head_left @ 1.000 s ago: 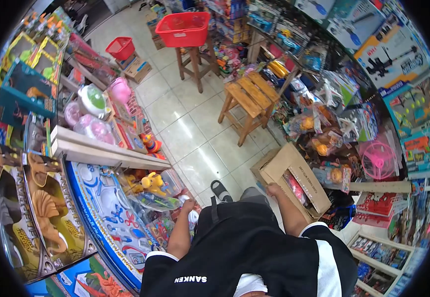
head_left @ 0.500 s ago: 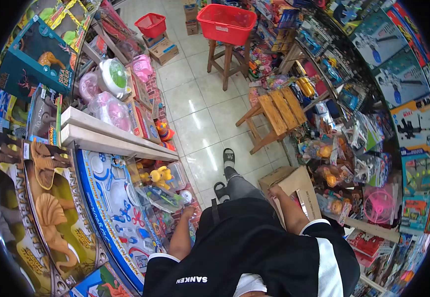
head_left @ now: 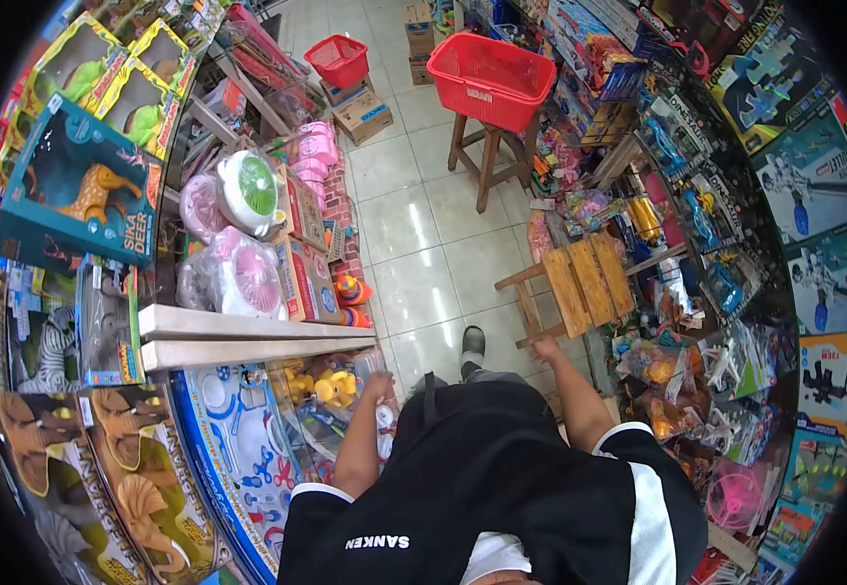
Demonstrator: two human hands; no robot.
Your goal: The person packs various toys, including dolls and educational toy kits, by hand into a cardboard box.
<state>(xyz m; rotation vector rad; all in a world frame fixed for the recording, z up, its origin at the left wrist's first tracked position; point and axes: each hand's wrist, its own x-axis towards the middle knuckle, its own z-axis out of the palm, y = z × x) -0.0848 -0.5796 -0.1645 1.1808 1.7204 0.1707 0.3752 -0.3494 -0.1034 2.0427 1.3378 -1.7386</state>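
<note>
Standing in a narrow toy-shop aisle, looking down over a black shirt with white trim. Left hand (head_left: 379, 387) hanging low just beside the clear-packed yellow toys (head_left: 331, 387) on the lower left display, fingers loosely curled and apparently holding nothing, though cannot tell whether touching the packaging. Right hand (head_left: 544, 349) out to the right, close to the near edge of the low wooden stool (head_left: 584, 288), fingers partly spread and empty as far as visible; contact with the stool unclear. Boxed goods stacked face-out along both sides, presumably for browsing: the teal deer box (head_left: 77, 190) leaning on an upper left shelf (head_left: 248, 336), pink and green fans (head_left: 238, 229) in plastic wrap below it, large elephant boxes (head_left: 141, 487) propped against the bottom. Red basket (head_left: 489, 78) resting on a taller stool (head_left: 487, 156) farther down the aisle, raised within easy reach; a second red basket (head_left: 338, 60) on the floor beyond. One sandalled foot (head_left: 471, 343) forward on the tiles.
</note>
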